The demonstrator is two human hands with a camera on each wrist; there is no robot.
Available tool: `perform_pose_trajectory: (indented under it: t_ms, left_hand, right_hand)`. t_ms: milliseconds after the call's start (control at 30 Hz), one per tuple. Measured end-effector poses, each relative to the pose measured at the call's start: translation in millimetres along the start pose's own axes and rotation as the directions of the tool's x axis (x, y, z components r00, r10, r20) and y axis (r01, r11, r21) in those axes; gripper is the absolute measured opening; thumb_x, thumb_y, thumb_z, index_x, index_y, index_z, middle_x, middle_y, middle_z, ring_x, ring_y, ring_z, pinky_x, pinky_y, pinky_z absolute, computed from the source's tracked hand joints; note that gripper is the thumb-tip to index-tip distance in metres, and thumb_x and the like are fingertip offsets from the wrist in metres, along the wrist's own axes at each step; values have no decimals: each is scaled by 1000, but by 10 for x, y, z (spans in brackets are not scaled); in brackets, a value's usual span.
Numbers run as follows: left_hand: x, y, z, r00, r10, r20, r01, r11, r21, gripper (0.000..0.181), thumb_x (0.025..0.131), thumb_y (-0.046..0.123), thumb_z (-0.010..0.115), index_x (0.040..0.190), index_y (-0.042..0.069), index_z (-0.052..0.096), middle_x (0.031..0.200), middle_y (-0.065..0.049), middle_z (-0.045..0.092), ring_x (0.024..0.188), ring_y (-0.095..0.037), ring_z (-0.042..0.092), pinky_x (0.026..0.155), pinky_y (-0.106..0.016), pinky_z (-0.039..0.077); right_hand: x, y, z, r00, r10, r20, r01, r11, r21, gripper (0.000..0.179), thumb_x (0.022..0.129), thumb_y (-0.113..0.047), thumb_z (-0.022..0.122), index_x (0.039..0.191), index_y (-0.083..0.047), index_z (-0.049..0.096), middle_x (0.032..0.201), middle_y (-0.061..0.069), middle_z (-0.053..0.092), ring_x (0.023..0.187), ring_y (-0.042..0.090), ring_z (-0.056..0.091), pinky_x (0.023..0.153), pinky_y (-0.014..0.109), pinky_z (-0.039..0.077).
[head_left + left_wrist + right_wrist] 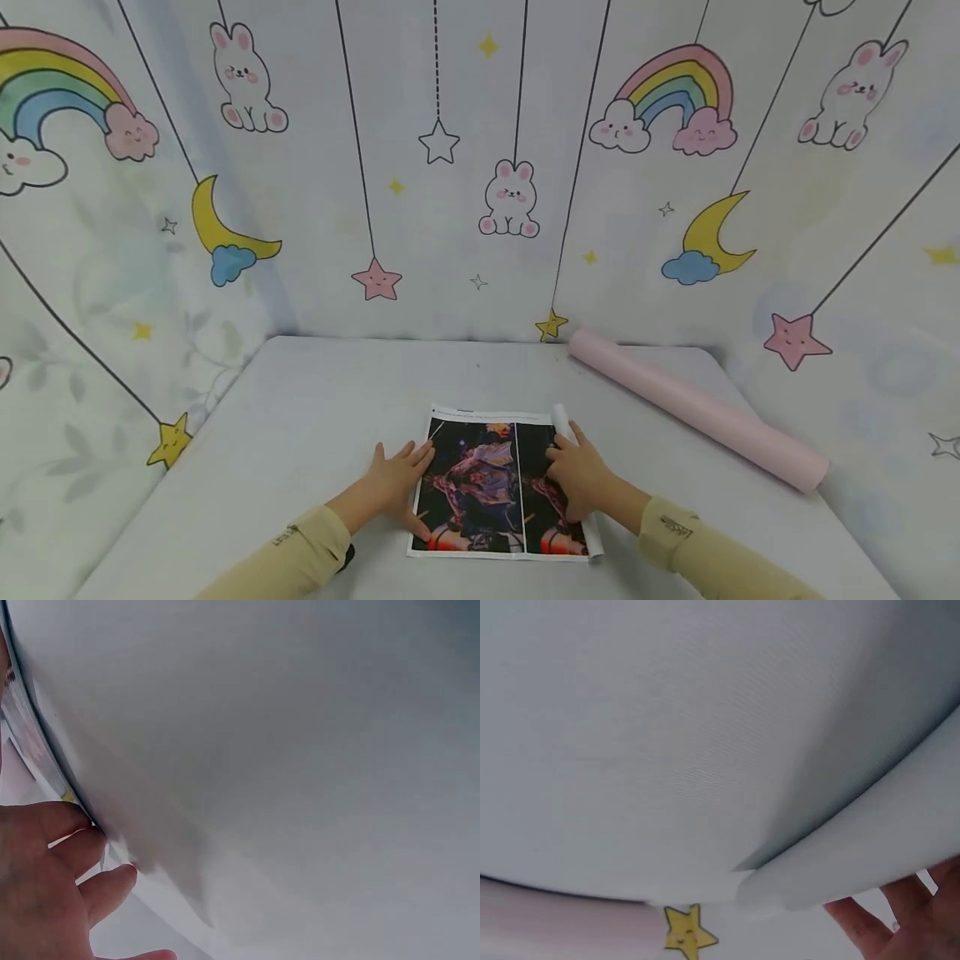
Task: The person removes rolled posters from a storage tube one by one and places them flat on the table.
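A printed paper sheet [480, 487] with dark, colourful pictures lies face up on the white table, its right edge curled into a narrow white roll [594, 537]. My left hand [393, 483] rests along the sheet's left edge, fingers spread. On the right side, my right hand [581, 475] holds the rolled part, its fingers bent over onto the printed face. The right wrist view has the white roll [855, 825] large, with fingertips [855, 922] showing behind it. In the left wrist view, the left fingers [109, 892] lie at the sheet's edge.
A long pale pink roll [697, 408] lies slantwise on the right of the white table [300, 417]. Behind and beside the table hangs a white backdrop [450, 208] printed with rabbits, rainbows, moons and stars.
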State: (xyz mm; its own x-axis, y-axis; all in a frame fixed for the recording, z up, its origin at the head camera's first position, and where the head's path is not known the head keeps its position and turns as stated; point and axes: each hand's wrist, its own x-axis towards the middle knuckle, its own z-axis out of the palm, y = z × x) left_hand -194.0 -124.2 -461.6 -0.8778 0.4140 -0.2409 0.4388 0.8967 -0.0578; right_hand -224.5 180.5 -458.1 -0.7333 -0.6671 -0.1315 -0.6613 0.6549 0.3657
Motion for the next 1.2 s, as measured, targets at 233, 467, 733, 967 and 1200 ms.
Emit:
perform_pose_trajectory:
  t_ms: [233, 467, 733, 967, 1200]
  left_hand:
    - [-39, -74, -24, 1000, -19, 12, 19, 1000, -1, 120, 47, 74, 71, 141, 9, 34, 148, -3, 28, 133, -27, 28, 95, -66, 22]
    - [-5, -156, -13, 998, -64, 18, 64, 997, 40, 120, 47, 75, 70, 142, 10, 33, 148, -2, 27, 133, -27, 27, 96, -66, 22]
    - [-43, -202, -25, 998, -52, 27, 53, 999, -13, 119, 48, 73, 71, 142, 9, 33, 148, -3, 27, 133, -29, 29, 94, -67, 21]
    - [2, -212, -33, 999, -47, 15, 47, 999, -23, 119, 49, 70, 72, 142, 8, 31, 149, -4, 25, 133, -30, 28, 93, -68, 22]
    - [-2, -200, -43, 998, -45, 34, 47, 997, -66, 118, 50, 66, 76, 141, 4, 32, 148, -7, 25, 133, -33, 27, 92, -69, 23]
  right_hand:
    - [-118, 128, 72, 999, 29, -15, -28, 997, 79, 49, 45, -46, 83, 83, -20, 69, 96, -3, 59, 105, 25, 49, 101, 58, 18]
    - [-326, 263, 150, 996, 3, -90, -2, 1000, 13, 62, 43, -46, 84, 92, -14, 63, 115, 1, 58, 126, 31, 37, 101, 60, 17]
    - [-529, 470, 320, 999, 35, -7, -29, 896, 443, 100, 54, -61, 76, 135, -12, 44, 133, 15, 48, 129, 39, 30, 97, 68, 5]
    - [-623, 588, 381, 999, -36, -13, 36, 786, 617, 113, 55, -69, 70, 143, -9, 31, 143, 18, 33, 130, 47, 21, 91, 73, 2]
    - [-631, 579, 407, 997, -76, 26, 33, 680, 733, 110, 61, -57, 75, 144, -5, 24, 146, 25, 19, 131, 51, 8, 88, 76, 2]
